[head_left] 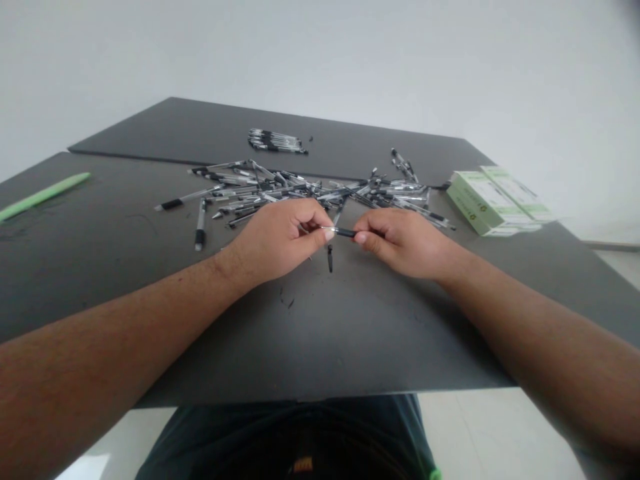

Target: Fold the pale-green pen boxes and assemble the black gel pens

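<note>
Between my two hands, just above the grey table (320, 333), is a pen (345, 232) with a black grip, lying roughly level. My left hand (285, 233) pinches its clear or silvery end between thumb and forefinger. At the black end, my right hand (405, 240) closes thumb and fingers on it. Below the pen a small black pen part (330, 259) lies on the table. Right behind my hands spreads a loose heap of clear pens and pen parts with black grips (250, 193). One separate pen barrel (201, 223) lies left of my left hand.
A neat row of pens (275, 141) lies on the far table section. Green and white boxes (495, 203) stand at the right. A long light green object (45, 195) lies at the left. Small dark scraps (287, 303) lie near the front.
</note>
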The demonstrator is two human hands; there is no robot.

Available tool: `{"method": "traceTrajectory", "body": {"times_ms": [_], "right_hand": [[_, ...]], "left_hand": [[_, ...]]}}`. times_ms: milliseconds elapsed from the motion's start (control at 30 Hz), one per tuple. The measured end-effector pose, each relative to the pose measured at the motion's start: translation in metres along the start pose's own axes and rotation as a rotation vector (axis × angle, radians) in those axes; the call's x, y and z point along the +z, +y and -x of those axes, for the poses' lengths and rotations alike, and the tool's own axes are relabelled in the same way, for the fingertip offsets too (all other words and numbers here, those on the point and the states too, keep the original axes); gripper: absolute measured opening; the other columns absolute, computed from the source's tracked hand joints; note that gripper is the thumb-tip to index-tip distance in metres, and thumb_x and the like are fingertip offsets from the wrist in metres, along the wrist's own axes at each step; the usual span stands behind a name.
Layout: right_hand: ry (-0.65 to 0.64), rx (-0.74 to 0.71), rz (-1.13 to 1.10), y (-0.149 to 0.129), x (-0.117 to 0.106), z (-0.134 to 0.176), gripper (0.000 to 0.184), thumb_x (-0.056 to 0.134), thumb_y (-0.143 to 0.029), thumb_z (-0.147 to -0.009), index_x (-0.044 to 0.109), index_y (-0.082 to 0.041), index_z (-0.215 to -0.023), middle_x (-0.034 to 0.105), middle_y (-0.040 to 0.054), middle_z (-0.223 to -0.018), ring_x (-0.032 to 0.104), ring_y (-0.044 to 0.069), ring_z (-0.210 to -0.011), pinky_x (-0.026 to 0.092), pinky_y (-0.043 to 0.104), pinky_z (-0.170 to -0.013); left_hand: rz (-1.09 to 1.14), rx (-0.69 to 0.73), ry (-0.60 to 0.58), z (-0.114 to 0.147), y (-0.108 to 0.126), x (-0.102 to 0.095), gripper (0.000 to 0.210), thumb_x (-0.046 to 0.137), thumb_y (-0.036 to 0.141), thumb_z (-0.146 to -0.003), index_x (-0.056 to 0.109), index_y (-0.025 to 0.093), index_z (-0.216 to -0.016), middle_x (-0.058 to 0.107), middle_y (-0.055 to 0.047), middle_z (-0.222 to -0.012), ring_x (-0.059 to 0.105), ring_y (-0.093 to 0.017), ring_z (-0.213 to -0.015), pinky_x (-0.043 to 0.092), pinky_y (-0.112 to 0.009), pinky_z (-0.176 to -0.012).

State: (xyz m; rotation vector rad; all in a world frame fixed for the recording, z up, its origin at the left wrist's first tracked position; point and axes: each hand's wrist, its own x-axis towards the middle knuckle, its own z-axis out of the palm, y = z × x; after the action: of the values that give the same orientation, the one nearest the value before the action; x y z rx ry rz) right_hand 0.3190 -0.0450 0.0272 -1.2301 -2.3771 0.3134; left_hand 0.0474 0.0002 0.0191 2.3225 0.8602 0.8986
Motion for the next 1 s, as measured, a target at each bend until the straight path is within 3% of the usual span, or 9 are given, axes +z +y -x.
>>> {"method": "traceTrajectory", "body": {"times_ms": [167, 667, 767, 900, 1000], "right_hand": [[0.049, -0.004, -0.002, -0.002, 0.0, 0.0, 0.022, 0.062, -0.038, -0.108, 0.074, -0.022, -0.099, 0.077, 0.0038, -0.087, 0.065, 0.02, -0.078, 0.044, 0.032, -0.073], [-0.009, 0.046, -0.058, -0.003, 0.0, 0.0, 0.028, 0.062, -0.044, -0.11, 0.076, -0.022, -0.1, 0.077, 0.0033, -0.087, 0.066, 0.019, -0.078, 0.043, 0.031, -0.072], [0.004, 0.054, -0.098, -0.001, -0.001, -0.001, 0.035, 0.063, -0.053, -0.111, 0.075, -0.022, -0.099, 0.077, 0.0037, -0.086, 0.065, 0.019, -0.077, 0.043, 0.031, -0.072], [0.112, 0.132, -0.213, 0.007, -0.002, 0.0, 0.052, 0.062, -0.07, -0.111, 0.072, -0.023, -0.094, 0.075, 0.004, -0.082, 0.064, 0.019, -0.073, 0.044, 0.033, -0.069], [0.191, 0.222, -0.296, 0.012, -0.002, 0.0, 0.062, 0.062, -0.083, -0.106, 0.07, -0.024, -0.092, 0.075, 0.0046, -0.082, 0.062, 0.018, -0.067, 0.044, 0.034, -0.065]], "left_hand": [[0.009, 0.017, 0.016, 0.0, 0.0, -0.001, 0.012, 0.07, 0.031, -0.096, 0.079, 0.023, -0.093, 0.079, 0.0, -0.083, 0.071, -0.018, -0.074, 0.052, -0.031, -0.073], [0.006, 0.034, 0.021, 0.001, -0.002, -0.002, 0.013, 0.073, 0.031, -0.096, 0.08, 0.022, -0.092, 0.079, 0.0, -0.082, 0.071, -0.017, -0.074, 0.054, -0.031, -0.074], [0.169, -0.09, 0.001, -0.001, -0.005, 0.002, 0.012, 0.078, 0.032, -0.093, 0.081, 0.02, -0.093, 0.08, -0.001, -0.083, 0.074, -0.018, -0.072, 0.058, -0.031, -0.072], [0.712, -0.408, -0.004, -0.005, -0.01, 0.009, 0.014, 0.077, 0.02, -0.087, 0.081, 0.016, -0.1, 0.085, -0.007, -0.093, 0.08, -0.02, -0.075, 0.068, -0.033, -0.07], [0.922, -0.548, 0.036, -0.009, -0.011, 0.01, 0.014, 0.076, 0.01, -0.084, 0.081, 0.013, -0.096, 0.084, -0.009, -0.09, 0.08, -0.019, -0.073, 0.069, -0.03, -0.065]]}}
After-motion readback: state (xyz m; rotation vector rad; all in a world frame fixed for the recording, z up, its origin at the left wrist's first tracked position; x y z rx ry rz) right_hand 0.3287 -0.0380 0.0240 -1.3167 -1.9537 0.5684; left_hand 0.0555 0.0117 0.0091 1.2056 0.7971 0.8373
